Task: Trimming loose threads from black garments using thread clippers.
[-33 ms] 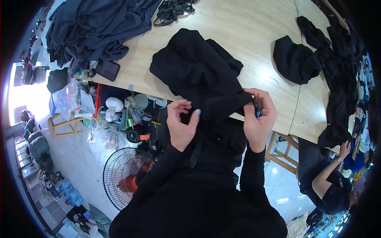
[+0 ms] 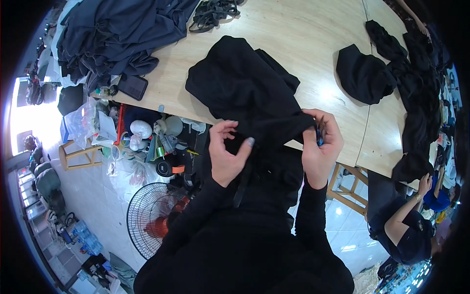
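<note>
A piece of black cloth (image 2: pixel 245 83), folded and creased, lies over the near table edge and hangs toward my lap. My right hand (image 2: pixel 323 147) pinches its right corner between thumb and fingers. A small blue object (image 2: pixel 319 137) shows inside that hand, mostly hidden by the fingers; I cannot make out its kind. At the cloth's near left side is my left hand (image 2: pixel 227 154), its fingers curved and its thumb apart from them, with black fabric behind the gap.
A dark clothing pile (image 2: pixel 117 39), black straps (image 2: pixel 213 14) and a phone (image 2: pixel 133 87) lie on the wooden table (image 2: pixel 313 29). Another black cloth (image 2: pixel 364 73) rests to the right. Below left stand a fan (image 2: pixel 156 220) and a cluttered shelf. A co-worker's arm (image 2: pixel 406 218) reaches in at right.
My left hand has shifted slightly right, its thumb further over the cloth. My right hand and the cloth's held corner have moved a touch to the right.
</note>
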